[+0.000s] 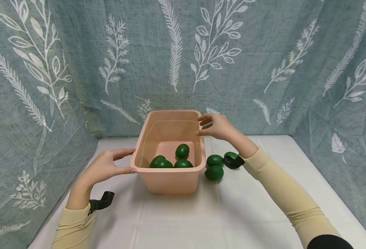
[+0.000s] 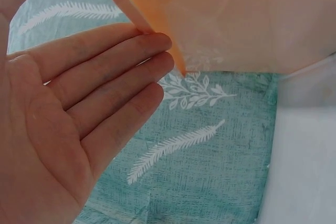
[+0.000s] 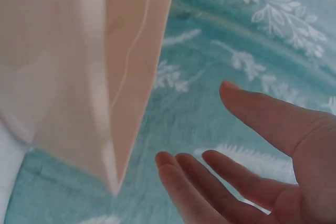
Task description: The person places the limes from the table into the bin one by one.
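Observation:
A peach-coloured plastic bin (image 1: 170,180) stands on the white table, with several glossy dark green oval fruits (image 1: 182,151) inside, mostly near its front wall. At the bin's left rim is my left hand (image 1: 108,167); the left wrist view shows its fingers (image 2: 113,72) straight, tips at the rim. My right hand (image 1: 216,127) is by the right rim toward the back. Seen from the right wrist, its thumb and loosely bent fingers (image 3: 231,179) are apart from the bin wall (image 3: 58,66), with nothing between them.
Three more green fruits (image 1: 214,173) lie on the table against the bin's right side, one partly hidden by the black wrist camera (image 1: 233,161). A blue-green curtain (image 1: 151,62) with white leaf prints surrounds the white tabletop (image 1: 176,221) at the back and sides.

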Available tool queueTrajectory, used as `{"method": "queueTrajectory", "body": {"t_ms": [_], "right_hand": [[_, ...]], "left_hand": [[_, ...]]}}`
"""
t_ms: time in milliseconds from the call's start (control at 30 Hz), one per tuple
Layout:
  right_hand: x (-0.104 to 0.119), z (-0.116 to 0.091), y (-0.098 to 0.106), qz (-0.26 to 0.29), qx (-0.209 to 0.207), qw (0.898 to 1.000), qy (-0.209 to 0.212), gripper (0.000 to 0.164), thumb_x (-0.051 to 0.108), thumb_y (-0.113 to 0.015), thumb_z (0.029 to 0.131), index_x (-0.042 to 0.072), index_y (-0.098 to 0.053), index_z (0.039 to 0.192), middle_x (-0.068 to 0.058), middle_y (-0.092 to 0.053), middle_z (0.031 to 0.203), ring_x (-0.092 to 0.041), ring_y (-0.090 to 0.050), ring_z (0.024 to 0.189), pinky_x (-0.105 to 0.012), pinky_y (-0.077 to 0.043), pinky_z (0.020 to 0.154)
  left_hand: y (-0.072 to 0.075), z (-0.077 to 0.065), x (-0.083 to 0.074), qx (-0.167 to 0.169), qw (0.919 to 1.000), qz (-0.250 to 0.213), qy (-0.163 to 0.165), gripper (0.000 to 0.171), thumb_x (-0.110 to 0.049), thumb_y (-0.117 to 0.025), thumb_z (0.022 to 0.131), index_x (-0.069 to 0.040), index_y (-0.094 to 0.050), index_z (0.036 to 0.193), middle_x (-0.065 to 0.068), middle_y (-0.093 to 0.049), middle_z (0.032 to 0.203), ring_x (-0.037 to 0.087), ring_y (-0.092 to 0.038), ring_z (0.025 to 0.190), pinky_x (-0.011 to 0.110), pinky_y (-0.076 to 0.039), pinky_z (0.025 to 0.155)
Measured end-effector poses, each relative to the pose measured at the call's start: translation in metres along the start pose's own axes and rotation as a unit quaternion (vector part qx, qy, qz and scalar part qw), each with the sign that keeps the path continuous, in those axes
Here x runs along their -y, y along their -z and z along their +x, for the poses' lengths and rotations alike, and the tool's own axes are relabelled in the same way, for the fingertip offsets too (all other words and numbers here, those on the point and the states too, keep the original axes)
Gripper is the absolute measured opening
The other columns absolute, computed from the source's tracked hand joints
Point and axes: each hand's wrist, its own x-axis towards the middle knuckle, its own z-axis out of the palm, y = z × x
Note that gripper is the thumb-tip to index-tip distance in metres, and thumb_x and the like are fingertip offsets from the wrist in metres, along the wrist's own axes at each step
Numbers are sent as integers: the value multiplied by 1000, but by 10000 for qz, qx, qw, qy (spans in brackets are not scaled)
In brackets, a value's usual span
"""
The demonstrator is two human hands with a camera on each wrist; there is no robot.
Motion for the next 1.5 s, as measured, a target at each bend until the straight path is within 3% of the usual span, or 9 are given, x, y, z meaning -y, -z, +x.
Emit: {"method": "queueTrajectory", "body": {"t_ms": [233,533,967,1233,1500], "right_hand": [[-34,-9,9,140,-219,9993,-271,60,32,-73,84,10,-52,135,-16,-58,129,-31,-58,116,-41,-55,90],[-100,-21,7,197,-410,9966,-683,62,34,-69,87,4,-47,138,-21,-54,132,-37,-53,120,-46,-51,95],[-186,-35,-36,-7,-570,9901,-1286,70,36,-70,85,-1,-43,139,-26,-50,134,-41,-51,122,-49,-49,97],[-203,-43,-52,88,-360,9902,-1349,87,52,-75,76,-1,-43,138,-27,-49,134,-43,-50,120,-50,-50,93],[-209,-39,-58,56,-319,9895,-1406,75,40,-76,78,1,-47,136,-27,-53,128,-41,-52,117,-48,-50,91]], "left_hand": [[0,0,2,65,9999,-84,52,70,-46,-78,75,-14,-57,133,8,-58,132,37,-51,125,54,-45,100],[1,0,1,70,9999,-75,31,70,-46,-78,74,-13,-57,133,8,-58,132,37,-51,125,55,-44,100],[3,-1,0,69,9998,-149,-74,70,-43,-78,75,-11,-57,133,9,-58,132,36,-51,125,54,-44,102],[0,1,1,76,9998,-116,-150,68,-43,-79,75,-12,-58,132,9,-59,131,36,-52,124,54,-44,101],[3,0,0,88,9999,-116,-80,68,-43,-78,75,-14,-57,133,8,-59,132,37,-51,125,54,-44,101]]}}
